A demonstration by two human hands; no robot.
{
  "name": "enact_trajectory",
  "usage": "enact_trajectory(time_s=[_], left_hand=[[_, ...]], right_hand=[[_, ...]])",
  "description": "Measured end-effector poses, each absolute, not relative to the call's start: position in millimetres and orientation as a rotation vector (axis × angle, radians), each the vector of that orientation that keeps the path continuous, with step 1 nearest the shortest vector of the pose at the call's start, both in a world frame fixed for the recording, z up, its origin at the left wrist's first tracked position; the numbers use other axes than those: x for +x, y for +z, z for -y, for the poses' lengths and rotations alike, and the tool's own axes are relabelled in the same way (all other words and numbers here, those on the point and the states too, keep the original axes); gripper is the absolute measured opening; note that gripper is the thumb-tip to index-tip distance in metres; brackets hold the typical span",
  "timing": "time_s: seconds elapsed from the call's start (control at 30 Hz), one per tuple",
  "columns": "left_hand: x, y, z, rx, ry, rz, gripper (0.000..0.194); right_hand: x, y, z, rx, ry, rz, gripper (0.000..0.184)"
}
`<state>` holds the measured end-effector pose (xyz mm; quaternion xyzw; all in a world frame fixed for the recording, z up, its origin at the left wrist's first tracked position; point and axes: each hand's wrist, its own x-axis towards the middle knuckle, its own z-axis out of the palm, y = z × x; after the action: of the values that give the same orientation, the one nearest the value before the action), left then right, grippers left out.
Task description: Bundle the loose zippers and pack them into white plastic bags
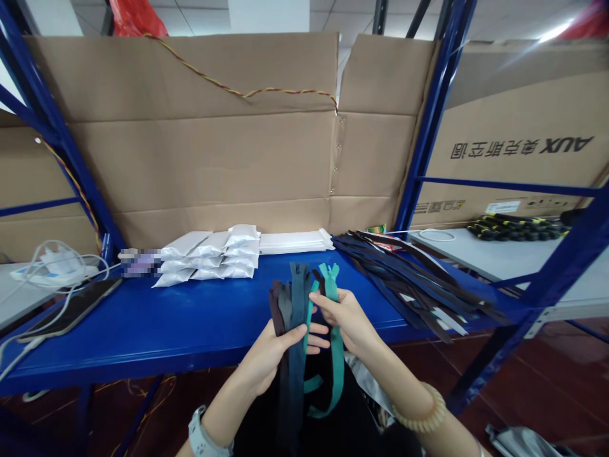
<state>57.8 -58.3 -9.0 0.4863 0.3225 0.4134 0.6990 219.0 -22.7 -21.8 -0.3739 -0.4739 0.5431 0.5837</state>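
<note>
My left hand (272, 357) is closed around a fan of zippers (298, 304) in dark blue, grey and dark brown, their upper ends standing above the thumb and the tapes hanging towards my lap. Close beside it, my right hand (351, 320) pinches a teal zipper (337, 371) near its top. The teal tape hangs below in a loop, and another teal strip runs along the edge of the left hand's bunch. A dark tape end also shows by the right fingertips. On the right of the blue shelf (190, 333) lies a pile of dark zippers (404, 273).
White packets (214, 254) are stacked at the shelf's back, left of a flat white stack (295, 242). At the left lie a phone (71, 308) and white cables with a power strip (54, 270). Cardboard (214, 158) closes the back; a blue post (431, 120) rises at right.
</note>
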Motion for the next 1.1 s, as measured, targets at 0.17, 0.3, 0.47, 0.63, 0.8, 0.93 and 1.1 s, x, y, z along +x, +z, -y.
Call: enact_trajectory(time_s=[0.17, 0.3, 0.47, 0.63, 0.8, 0.93, 1.1], left_hand=[[58.5, -11.4, 60.9, 1.108, 0.878, -0.751, 0.047], [59.7, -12.8, 60.8, 1.128, 0.888, -0.783, 0.049], [60.1, -12.3, 61.3, 1.134, 0.897, -0.791, 0.047], [61.6, -16.4, 62.2, 1.154, 0.876, -0.789, 0.043], [65.0, -19.3, 62.8, 1.190, 0.809, -0.797, 0.040], [67.8, -18.1, 64.0, 1.192, 0.805, -0.809, 0.042], [69.2, -17.2, 65.7, 1.176, 0.805, -0.798, 0.050]], right_hand=[[224.1, -22.1, 16.8, -0.850, 1.279, 0.994, 0.035], [221.3, -23.6, 16.5, -0.805, 1.315, 1.004, 0.039], [218.8, -23.7, 17.4, -0.837, 1.291, 1.003, 0.038], [223.4, -25.4, 11.8, -0.779, 1.234, 0.898, 0.038], [227.1, -23.8, 9.3, -0.812, 1.237, 0.760, 0.036], [226.9, -17.9, 13.7, -0.879, 1.287, 0.697, 0.034], [224.8, -19.5, 16.7, -0.836, 1.285, 0.803, 0.034]])
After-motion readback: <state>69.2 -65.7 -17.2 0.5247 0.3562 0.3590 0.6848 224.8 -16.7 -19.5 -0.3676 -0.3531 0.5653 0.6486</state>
